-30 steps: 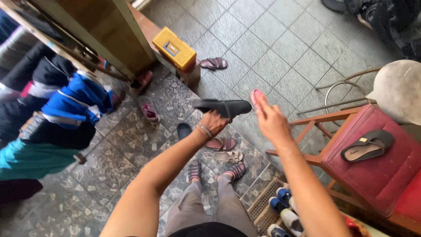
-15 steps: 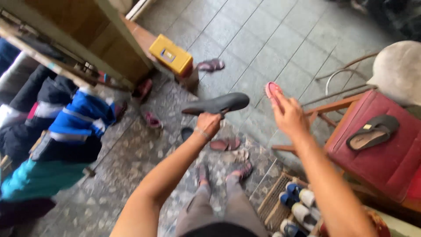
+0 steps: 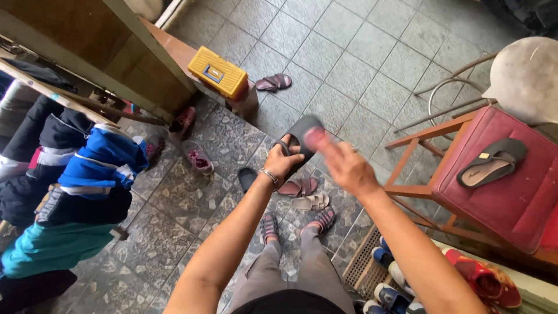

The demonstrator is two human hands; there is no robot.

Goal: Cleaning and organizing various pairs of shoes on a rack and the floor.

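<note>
My left hand (image 3: 283, 160) grips a black slipper (image 3: 301, 131) by its strap and holds it tilted in front of me, above the tiled floor. My right hand (image 3: 344, 167) holds a small pink object (image 3: 314, 138), blurred by motion, and presses it against the slipper's surface. A metal bracelet sits on my left wrist. My feet in strapped sandals (image 3: 268, 225) stand on the floor below.
A matching black slipper (image 3: 492, 162) lies on a red cushioned wooden chair (image 3: 511, 203) at right. A yellow box (image 3: 218, 72) sits on a wooden bench. Loose sandals (image 3: 299, 187) lie on the floor, a crate of shoes (image 3: 383, 273) is lower right, and clothes (image 3: 87, 168) hang at left.
The slipper went from held flat to tilted toward me. My right hand swung left and down, bringing the pink object onto the slipper.
</note>
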